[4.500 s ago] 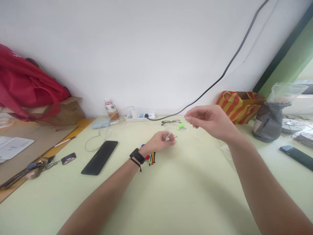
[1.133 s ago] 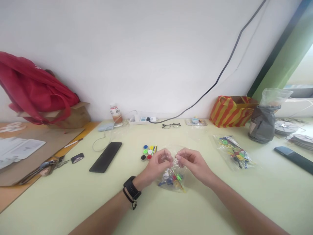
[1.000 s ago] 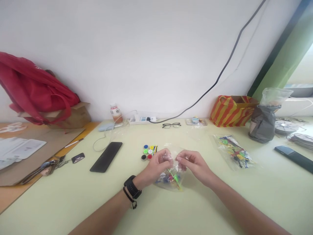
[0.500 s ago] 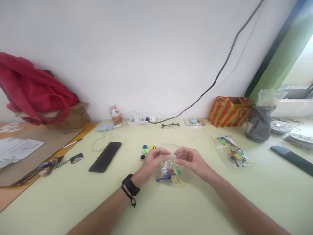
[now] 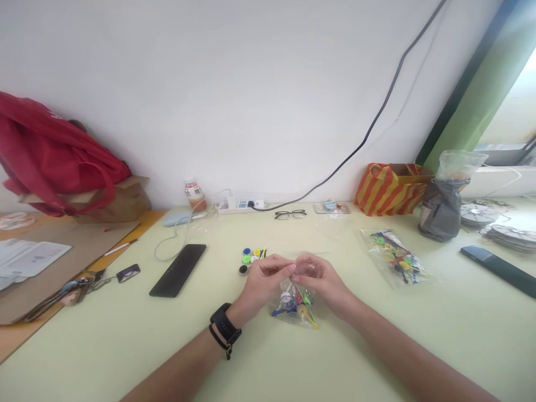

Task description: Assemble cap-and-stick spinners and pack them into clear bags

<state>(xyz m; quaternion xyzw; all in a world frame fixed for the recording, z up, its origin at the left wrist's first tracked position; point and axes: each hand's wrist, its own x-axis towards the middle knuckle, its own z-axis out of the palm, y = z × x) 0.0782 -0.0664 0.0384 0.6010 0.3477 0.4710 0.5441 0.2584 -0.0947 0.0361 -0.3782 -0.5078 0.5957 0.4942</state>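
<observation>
Both of my hands meet over a clear plastic bag (image 5: 295, 307) of small coloured plastic parts: white, blue, red, green and yellow. My left hand (image 5: 270, 278), with a black watch on its wrist, pinches the bag's upper edge. From the other side, my right hand (image 5: 320, 276) grips the same edge, its fingertips nearly touching the left ones. The bag's lower part rests at the table surface below my fingers. Just beyond my left hand lie several small round pieces (image 5: 247, 259) in blue, green, yellow, white and black, partly hidden by that hand.
A second bag of coloured parts (image 5: 396, 258) lies to the right. A black phone (image 5: 178, 270) is on the left. Glasses (image 5: 290, 214), a power strip (image 5: 240, 207) and a bottle (image 5: 195, 195) stand along the wall. A striped bag (image 5: 389, 190) is at the back right.
My hands have come closer together, and their fingertips now close on the bag's top edge. The bag has shifted slightly right and toward me. The camera view has turned a little.
</observation>
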